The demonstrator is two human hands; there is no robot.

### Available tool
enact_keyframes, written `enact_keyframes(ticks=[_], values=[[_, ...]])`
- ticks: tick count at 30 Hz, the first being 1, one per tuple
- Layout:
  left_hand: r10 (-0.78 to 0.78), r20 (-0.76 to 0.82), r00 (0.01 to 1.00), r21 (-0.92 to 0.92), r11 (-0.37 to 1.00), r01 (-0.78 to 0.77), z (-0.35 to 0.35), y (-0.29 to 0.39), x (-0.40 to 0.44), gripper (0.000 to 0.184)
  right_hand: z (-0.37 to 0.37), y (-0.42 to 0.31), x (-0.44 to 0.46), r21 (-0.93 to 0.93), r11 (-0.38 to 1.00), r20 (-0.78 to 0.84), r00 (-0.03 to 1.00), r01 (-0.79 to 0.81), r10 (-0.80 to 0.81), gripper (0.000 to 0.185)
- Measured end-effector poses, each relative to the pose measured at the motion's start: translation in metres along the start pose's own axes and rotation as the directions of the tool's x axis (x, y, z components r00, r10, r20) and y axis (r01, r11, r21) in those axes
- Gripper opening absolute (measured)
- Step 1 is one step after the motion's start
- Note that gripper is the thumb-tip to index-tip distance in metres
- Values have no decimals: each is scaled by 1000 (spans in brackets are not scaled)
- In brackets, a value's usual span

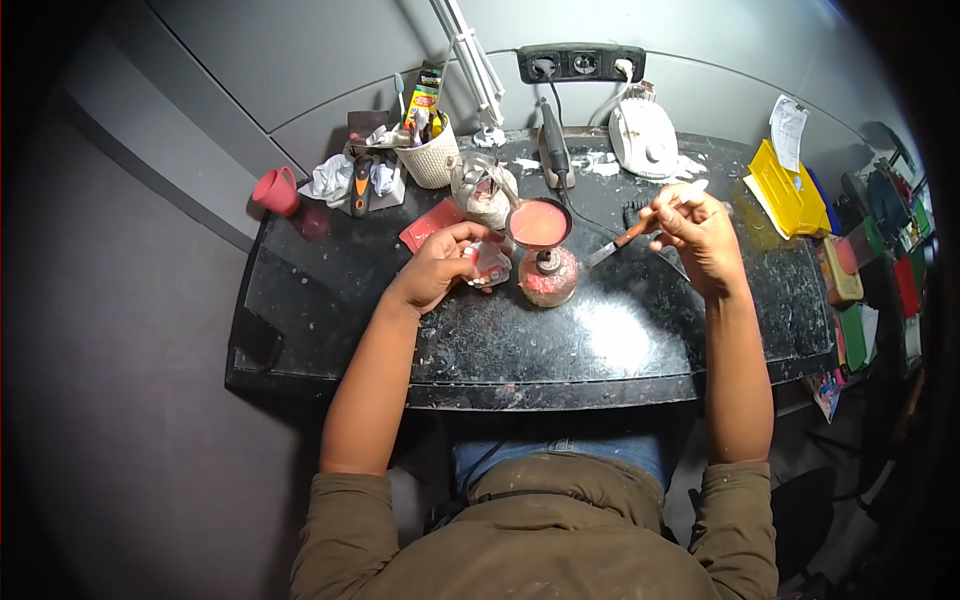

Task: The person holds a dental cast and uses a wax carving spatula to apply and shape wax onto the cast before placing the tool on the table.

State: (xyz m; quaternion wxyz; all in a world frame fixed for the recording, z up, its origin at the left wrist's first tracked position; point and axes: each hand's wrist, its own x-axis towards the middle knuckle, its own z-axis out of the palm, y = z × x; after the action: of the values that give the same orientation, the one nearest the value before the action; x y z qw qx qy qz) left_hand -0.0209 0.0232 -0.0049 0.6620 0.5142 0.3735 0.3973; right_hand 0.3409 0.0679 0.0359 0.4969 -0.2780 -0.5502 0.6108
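Note:
My left hand [440,268] is closed around a dental model [490,262] with pink wax and small white teeth on it, left of the burner. A wax knife [632,235] with a brown handle is gripped in my right hand [697,235], its blade pointing down and left toward the burner. Something small and whitish [693,191] shows at the fingers of that hand; its kind I cannot make out. Between the hands stands a wax-spattered spirit burner [548,284], with a round dark-rimmed pan [539,223] of pink wax above it.
Behind my left hand lies a pink wax sheet [430,224], near a cloudy jar [484,195]. Farther back are a white tool cup [428,160], a grey handpiece [554,145] and a white device [643,138]. A pink mug [276,191] stands left, a yellow tray [785,190] right.

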Motion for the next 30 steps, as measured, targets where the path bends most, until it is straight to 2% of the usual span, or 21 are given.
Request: enact_keyframes(ticks=[2,7,10,15,17,22,24,28,30], values=[[67,7,998,-62,996,-67,2,1,-3,55,3,0,-1,-29,996,-58,995,-87,85,18],[133,-1,991,-45,990,-133,4,5,-10,65,4,6,1,61,991,-54,991,-118,121,18],[239,-74,968,5,971,-240,7,10,-11,69,9,9,0,96,988,-27,992,-117,121,18],[273,-233,933,78,962,-262,3,9,-13,74,12,19,0,71,990,-18,992,-122,124,19],[405,-331,852,172,914,-368,6,7,-12,75,14,20,-1,73,990,-21,993,-117,119,18],[455,-330,827,218,889,-403,11,11,-13,75,14,19,-1,88,989,-24,993,-117,120,15],[594,-282,754,370,792,-486,11,10,-11,75,14,18,-1,85,988,-27,991,-129,132,15],[637,-325,699,387,764,-517,15,10,-10,69,17,15,0,120,985,-54,990,-125,132,12],[740,-311,597,437,669,-601,12,9,-8,70,17,17,-1,118,985,-75,988,-129,138,12]])
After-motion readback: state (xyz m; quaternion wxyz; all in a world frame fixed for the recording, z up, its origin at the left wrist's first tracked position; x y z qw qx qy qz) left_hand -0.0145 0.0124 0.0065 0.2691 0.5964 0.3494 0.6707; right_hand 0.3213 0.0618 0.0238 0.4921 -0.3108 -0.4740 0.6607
